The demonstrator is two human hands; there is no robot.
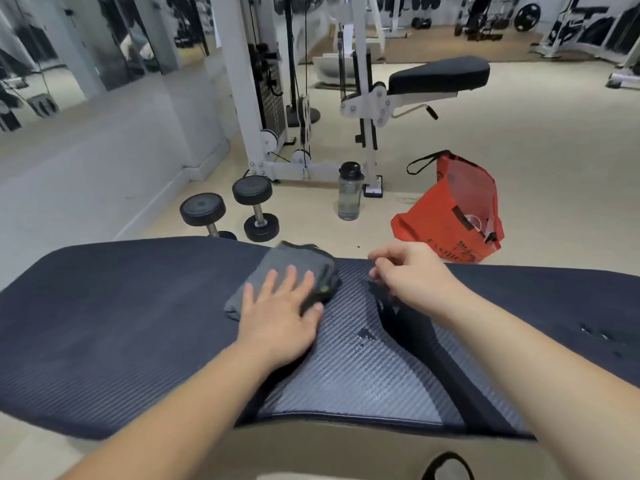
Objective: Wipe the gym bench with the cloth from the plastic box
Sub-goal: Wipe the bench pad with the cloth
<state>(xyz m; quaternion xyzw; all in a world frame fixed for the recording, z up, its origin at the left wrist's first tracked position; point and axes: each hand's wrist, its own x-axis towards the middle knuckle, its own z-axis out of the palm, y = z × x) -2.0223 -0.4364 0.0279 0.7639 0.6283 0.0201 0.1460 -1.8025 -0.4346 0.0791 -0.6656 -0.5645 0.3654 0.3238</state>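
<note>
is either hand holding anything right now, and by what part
Nothing is gripped. The left hand lies flat, fingers spread, pressing on the near part of the grey cloth on the bench. The right hand is empty.

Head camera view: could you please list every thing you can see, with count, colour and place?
gym bench: one, dark blue-black with a grey woven middle panel, across the foreground
cloth: one, grey, folded, on the bench at its far edge
dumbbells: two, black, on the floor beyond the bench
water bottle: one, clear with black cap, standing on the floor
bag: one, red-orange with black strap, on the floor to the right
cable machine: one, white frame, behind the dumbbells
padded seat: one, black on white frame, background
left hand: flat on the cloth, fingers spread
right hand: above the bench, holding nothing
</note>
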